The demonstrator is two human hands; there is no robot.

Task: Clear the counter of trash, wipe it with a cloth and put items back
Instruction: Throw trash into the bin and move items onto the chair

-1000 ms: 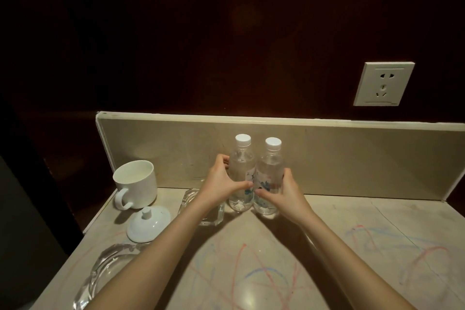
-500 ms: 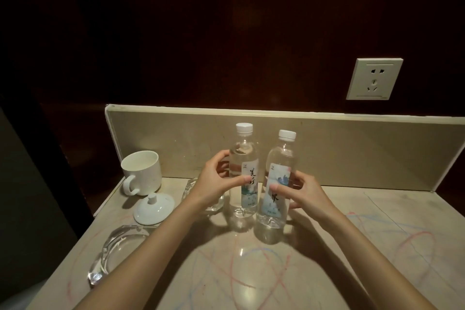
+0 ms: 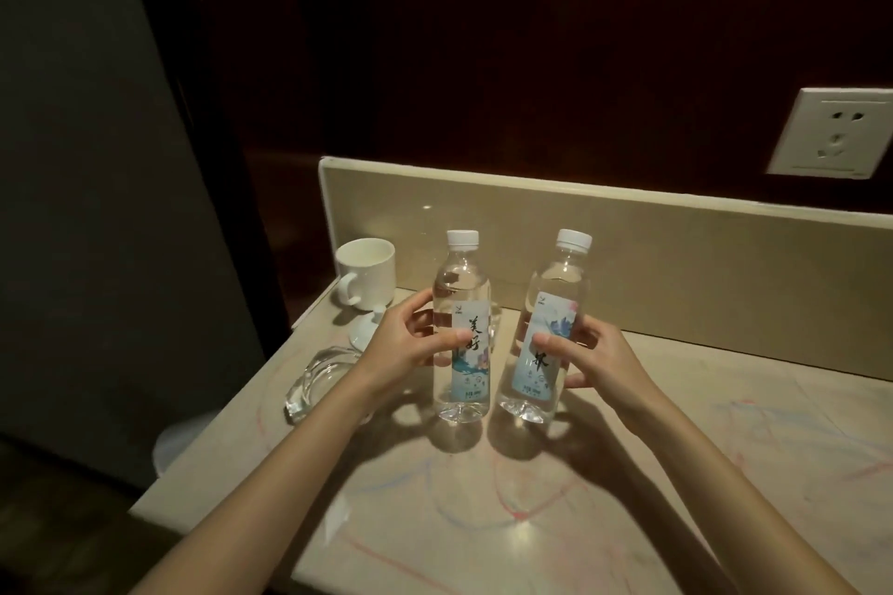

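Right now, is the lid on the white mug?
No, the white mug stands open by the backsplash, and its lid lies on the counter in front of it.

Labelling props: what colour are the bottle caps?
White, on both the left bottle and right bottle; head view.

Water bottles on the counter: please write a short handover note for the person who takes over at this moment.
Left hand grips the left water bottle; right hand grips the right water bottle. Both bottles are capped, upright, held apart and look lifted just above the counter.
At the left end stand a white mug, its lid and a glass ashtray.
Done: nothing certain; no trash is visible on the counter.
Left: coloured scribbles still cover the counter. No cloth is in view. Set the bottles aside, wipe the counter, then put the items back.
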